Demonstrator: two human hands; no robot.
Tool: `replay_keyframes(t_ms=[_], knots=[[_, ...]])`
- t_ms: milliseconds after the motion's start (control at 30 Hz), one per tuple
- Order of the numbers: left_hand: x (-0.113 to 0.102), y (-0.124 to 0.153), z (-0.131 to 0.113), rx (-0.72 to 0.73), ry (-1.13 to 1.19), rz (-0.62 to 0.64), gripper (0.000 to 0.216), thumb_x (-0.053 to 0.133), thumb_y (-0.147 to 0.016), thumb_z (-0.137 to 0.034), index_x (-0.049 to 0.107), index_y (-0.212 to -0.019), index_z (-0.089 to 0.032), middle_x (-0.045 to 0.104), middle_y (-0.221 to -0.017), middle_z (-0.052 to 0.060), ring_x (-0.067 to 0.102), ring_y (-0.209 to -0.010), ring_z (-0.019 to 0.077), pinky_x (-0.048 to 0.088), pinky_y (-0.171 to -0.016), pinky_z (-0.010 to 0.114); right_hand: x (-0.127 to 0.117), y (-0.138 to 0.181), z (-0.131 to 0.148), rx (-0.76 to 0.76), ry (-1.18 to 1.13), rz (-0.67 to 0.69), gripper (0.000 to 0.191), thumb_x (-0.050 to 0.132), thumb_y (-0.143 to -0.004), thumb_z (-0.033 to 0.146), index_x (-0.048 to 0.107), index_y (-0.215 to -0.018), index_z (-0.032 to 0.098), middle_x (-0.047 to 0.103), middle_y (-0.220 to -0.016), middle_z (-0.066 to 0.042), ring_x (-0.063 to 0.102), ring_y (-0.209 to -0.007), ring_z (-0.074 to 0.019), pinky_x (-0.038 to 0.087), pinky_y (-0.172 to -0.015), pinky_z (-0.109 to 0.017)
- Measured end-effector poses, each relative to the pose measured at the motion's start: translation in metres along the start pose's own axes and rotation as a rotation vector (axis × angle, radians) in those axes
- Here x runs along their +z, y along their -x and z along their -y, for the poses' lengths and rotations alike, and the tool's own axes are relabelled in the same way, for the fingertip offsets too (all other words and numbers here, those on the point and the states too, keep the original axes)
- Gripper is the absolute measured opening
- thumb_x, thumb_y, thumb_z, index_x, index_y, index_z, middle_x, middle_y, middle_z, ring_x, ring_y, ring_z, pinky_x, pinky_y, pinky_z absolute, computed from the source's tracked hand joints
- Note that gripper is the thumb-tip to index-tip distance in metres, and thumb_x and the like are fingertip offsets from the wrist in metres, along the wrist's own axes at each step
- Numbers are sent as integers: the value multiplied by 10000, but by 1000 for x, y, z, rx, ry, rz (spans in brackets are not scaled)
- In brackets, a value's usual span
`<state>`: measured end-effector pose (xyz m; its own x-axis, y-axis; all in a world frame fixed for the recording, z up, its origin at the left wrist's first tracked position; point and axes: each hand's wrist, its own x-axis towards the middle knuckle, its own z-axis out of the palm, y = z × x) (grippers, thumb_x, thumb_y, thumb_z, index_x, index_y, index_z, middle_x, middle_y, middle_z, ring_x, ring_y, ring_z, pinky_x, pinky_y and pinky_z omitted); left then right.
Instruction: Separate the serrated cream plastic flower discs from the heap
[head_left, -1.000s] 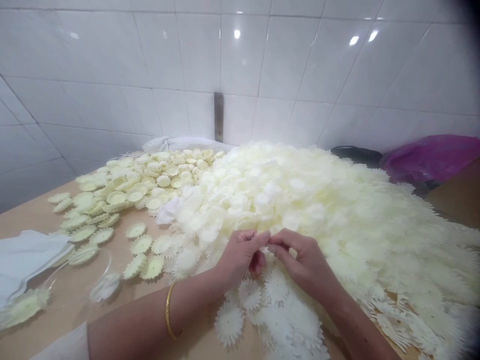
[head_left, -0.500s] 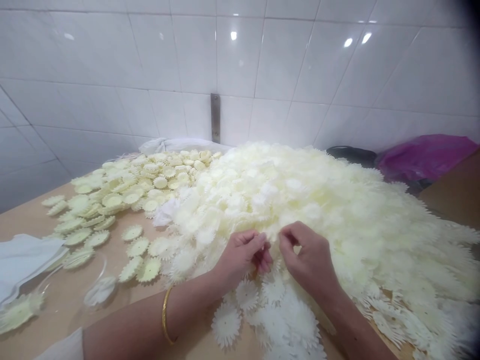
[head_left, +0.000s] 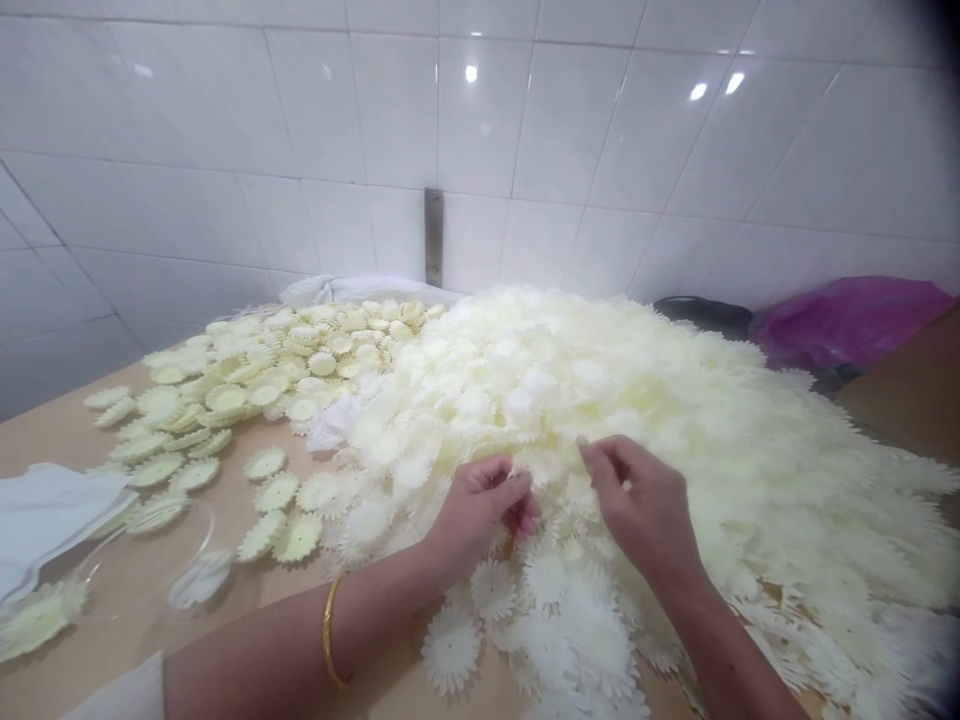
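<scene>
My left hand [head_left: 487, 500], with a gold bangle [head_left: 331, 630] at its wrist, has thumb and forefinger pinched together. Something small and pale shows at those fingertips, too small to name. To its right and slightly higher, my right hand [head_left: 637, 495] is closed in a pinch; whatever it may hold is too fine to see. Both hands hover at the front of a big heap of pale cream petal discs [head_left: 570, 380] with fringed edges. Below and between them lie loose white fringed discs [head_left: 452, 648], some with a small centre hole.
Thicker, greenish-cream scalloped discs [head_left: 225, 400] cover the brown tabletop [head_left: 247, 625] at left. A white sheet [head_left: 56, 515] and a clear plastic loop [head_left: 206, 530] lie near the left edge. Behind stands a tiled wall [head_left: 480, 130]; a purple bag [head_left: 855, 315] sits at back right.
My right hand has moved right and slightly up, widening the gap between the two hands. My left hand stays in nearly the same place, still pinched.
</scene>
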<state>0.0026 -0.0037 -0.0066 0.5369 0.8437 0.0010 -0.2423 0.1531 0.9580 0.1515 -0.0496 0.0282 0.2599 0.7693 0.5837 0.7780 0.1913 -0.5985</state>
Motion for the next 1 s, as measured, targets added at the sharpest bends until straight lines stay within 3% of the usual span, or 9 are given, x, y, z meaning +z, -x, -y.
replay_keyframes(t_ms=[100,200,400,533,700,900,1000], knots=[[1,0,0,8,40,32,214,576,-753,-327,529,-686,-129,603,-599,27,563,-479,112,437,-469,226,4,2,4,20,-153,214,186,523,-798,348,561,-740,175,564,-636,-9,511,-581,-130,398,-529,-230],[2,2,-2,-12,44,69,191,591,-743,-310,532,-762,-130,607,-631,32,589,-520,133,453,-495,243,6,3,4,-38,-193,320,151,476,-820,267,539,-717,177,553,-667,-14,515,-627,-137,404,-577,-243],[6,5,-8,-19,-16,-25,248,602,-726,-369,530,-798,-142,594,-699,35,599,-634,146,480,-602,276,4,3,1,-213,-16,318,162,389,-834,146,495,-717,178,509,-706,-26,483,-666,-149,370,-605,-263],[4,2,-6,58,-141,-74,211,582,-739,-351,564,-771,-143,548,-677,19,550,-674,131,458,-607,242,2,3,-2,-315,80,367,152,377,-829,114,493,-755,178,510,-745,-37,466,-697,-158,359,-644,-284],[2,1,-2,165,-309,-93,228,565,-744,-362,587,-690,-141,498,-676,9,457,-611,95,424,-578,216,0,3,-4,-368,148,332,141,378,-822,115,495,-765,171,514,-770,-47,459,-713,-165,346,-643,-298],[2,2,0,232,-384,-147,183,542,-758,-304,570,-872,-164,530,-715,5,478,-645,105,399,-578,210,2,3,-4,-484,276,292,141,409,-767,81,525,-746,159,507,-760,-59,447,-735,-186,339,-661,-324],[1,1,2,221,-415,-117,172,503,-781,-303,558,-723,-151,478,-606,-20,426,-560,84,361,-534,200,5,5,-3,-500,241,274,154,399,-786,86,535,-762,154,512,-767,-64,449,-729,-183,348,-651,-318]])
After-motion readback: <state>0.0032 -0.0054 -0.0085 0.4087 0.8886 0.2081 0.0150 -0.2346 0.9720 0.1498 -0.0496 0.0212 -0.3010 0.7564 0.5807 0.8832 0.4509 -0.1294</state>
